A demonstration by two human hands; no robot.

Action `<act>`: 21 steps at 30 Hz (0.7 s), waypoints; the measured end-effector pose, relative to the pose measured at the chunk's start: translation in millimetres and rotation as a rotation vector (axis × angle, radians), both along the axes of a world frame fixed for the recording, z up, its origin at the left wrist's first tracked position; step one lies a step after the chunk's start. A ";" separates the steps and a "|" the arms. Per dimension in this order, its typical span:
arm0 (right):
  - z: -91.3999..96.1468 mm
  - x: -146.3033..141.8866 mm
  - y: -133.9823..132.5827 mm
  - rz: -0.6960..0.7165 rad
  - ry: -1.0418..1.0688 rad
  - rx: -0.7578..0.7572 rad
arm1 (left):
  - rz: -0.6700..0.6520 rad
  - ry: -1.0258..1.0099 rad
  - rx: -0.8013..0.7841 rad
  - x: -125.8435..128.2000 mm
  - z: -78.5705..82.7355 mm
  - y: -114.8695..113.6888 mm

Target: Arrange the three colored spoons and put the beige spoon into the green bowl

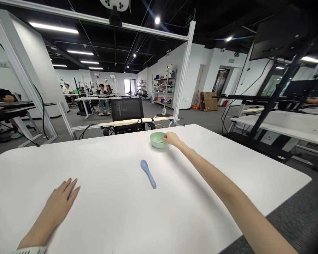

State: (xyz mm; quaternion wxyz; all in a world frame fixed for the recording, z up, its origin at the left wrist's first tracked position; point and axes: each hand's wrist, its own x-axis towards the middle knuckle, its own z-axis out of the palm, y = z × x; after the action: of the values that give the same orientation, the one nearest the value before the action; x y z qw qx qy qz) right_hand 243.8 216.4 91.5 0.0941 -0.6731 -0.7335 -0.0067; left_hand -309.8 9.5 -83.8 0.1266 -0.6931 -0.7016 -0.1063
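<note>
A pale green ceramic bowl (156,141) stands near the far edge of the white table (108,218). My right hand (172,138) reaches across from the lower right, its fingers gripping the bowl's right rim. A light blue plastic spoon (148,173) lies on the tabletop, nearer to me than the bowl and well left of my right forearm. My left hand (58,201) rests flat on the table at the lower left, fingers spread and touching nothing else. The bowl's contents are not clear from this angle.
A black office chair (127,112) stands beyond the table, behind a metal frame (184,70). A black-legged workbench (278,123) stands to the right. Shelves (164,88) line the far wall, and people sit at desks in the background (103,93).
</note>
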 end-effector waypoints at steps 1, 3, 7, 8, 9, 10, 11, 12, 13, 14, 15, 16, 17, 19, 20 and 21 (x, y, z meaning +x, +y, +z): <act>-1.4 -3.8 3.5 -0.006 -0.008 -0.011 | 0.003 -0.002 -0.005 0.0 -0.7 -0.2; -3.7 -9.3 10.0 -0.020 -0.027 -0.035 | 0.017 -0.016 -0.005 0.7 -1.8 -0.6; -6.5 -16.0 19.4 -0.031 -0.041 -0.080 | 0.043 -0.044 -0.007 7.2 1.4 -2.2; -6.8 -17.3 20.7 -0.030 -0.037 -0.086 | 0.051 -0.054 -0.014 9.5 3.4 -2.9; -6.9 -18.4 21.4 -0.028 -0.032 -0.085 | 0.062 -0.065 -0.020 11.9 5.8 -3.6; -6.6 -19.1 21.5 -0.028 -0.024 -0.078 | 0.071 -0.076 -0.024 14.3 8.2 -4.3; -5.8 -18.9 21.0 -0.028 -0.014 -0.061 | 0.079 -0.086 -0.025 16.4 10.6 -5.0; -4.5 -17.7 19.7 -0.029 -0.002 -0.036 | 0.088 -0.095 -0.022 18.3 12.9 -5.8; -2.7 -15.0 17.6 -0.030 0.009 -0.007 | 0.089 -0.101 -0.022 19.9 15.0 -6.7; -0.7 -10.5 14.6 -0.030 0.017 0.023 | 0.083 -0.106 -0.025 21.2 16.8 -7.4; 1.3 -4.2 10.5 -0.032 0.031 0.062 | 0.078 -0.110 -0.030 22.2 18.3 -8.1; 3.0 4.1 5.5 -0.038 0.053 0.112 | 0.074 -0.116 -0.037 22.9 19.4 -8.7; 3.8 14.2 -0.5 -0.046 0.084 0.172 | 0.074 -0.122 -0.043 23.4 20.2 -9.1; 2.0 39.0 -14.9 -0.071 0.162 0.292 | 0.075 -0.133 -0.040 23.9 20.8 -9.1; -1.1 52.9 -23.2 -0.090 0.199 0.337 | 0.077 -0.137 -0.035 23.9 20.8 -8.8; -5.6 67.2 -31.9 -0.112 0.223 0.355 | 0.079 -0.141 -0.034 23.9 20.6 -8.4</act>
State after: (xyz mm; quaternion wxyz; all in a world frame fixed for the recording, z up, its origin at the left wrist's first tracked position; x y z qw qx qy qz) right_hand 311.0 184.5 85.8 0.2911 -0.6822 -0.6674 -0.0663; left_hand -285.9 1.1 -63.2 0.0691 -0.6576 -0.7374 -0.1378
